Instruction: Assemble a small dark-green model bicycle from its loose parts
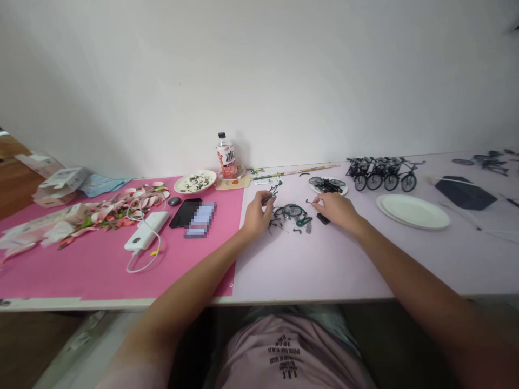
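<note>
Between my fingers, my left hand (256,214) pinches a dark miniature bicycle frame (275,188), raised a little over the table. My right hand (330,207) is closed on a small thin part (308,201) whose tip sticks out to the left; its kind is too small to make out. On the pale sheet between the hands lie loose model bicycle parts (300,220), among them a spoked wheel (291,210). Just below my right fingers is a small black block (323,218). Behind that hand, a white plate (344,189) carries a heap of black wheels and parts.
Several assembled miniature bicycles (383,174) stand in a row at the back right, with stacked white plates (417,212) before them. On the pink sheet to the left are a power bank (146,230), a phone (184,213), and artificial petals (117,210). A bottle (226,158) stands near the wall.
</note>
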Action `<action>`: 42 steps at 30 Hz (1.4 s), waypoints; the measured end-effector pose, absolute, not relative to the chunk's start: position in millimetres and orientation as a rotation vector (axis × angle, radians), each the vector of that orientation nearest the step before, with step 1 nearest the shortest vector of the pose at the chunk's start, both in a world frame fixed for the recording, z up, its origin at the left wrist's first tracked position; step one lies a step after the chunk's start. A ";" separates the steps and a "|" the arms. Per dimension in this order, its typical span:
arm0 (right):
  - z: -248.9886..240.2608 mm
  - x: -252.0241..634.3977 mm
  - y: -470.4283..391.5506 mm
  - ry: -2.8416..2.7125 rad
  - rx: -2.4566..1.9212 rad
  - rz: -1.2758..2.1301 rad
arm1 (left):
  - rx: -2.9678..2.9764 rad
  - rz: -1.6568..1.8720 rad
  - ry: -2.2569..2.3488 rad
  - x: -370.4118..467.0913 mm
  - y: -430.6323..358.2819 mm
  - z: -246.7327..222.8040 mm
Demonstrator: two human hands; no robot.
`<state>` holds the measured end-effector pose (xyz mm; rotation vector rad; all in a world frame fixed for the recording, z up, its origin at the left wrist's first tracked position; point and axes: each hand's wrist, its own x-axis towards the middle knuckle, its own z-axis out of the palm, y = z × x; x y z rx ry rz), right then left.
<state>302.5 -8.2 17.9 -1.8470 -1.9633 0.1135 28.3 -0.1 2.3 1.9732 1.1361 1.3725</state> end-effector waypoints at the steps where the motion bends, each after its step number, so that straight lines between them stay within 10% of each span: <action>1: 18.5 298.7 -10.0 -1.933 -1.792 0.159 | 1.997 1.378 1.133 28.3 -0.8 2.6; 10: 14.9 254.9 -29.7 -1.682 -1.071 0.716 | 2.155 1.289 1.151 30.3 -11.4 5.6; 42: 13.2 246.1 -37.7 -1.696 -1.027 0.919 | 2.620 0.937 1.244 36.2 -17.1 5.9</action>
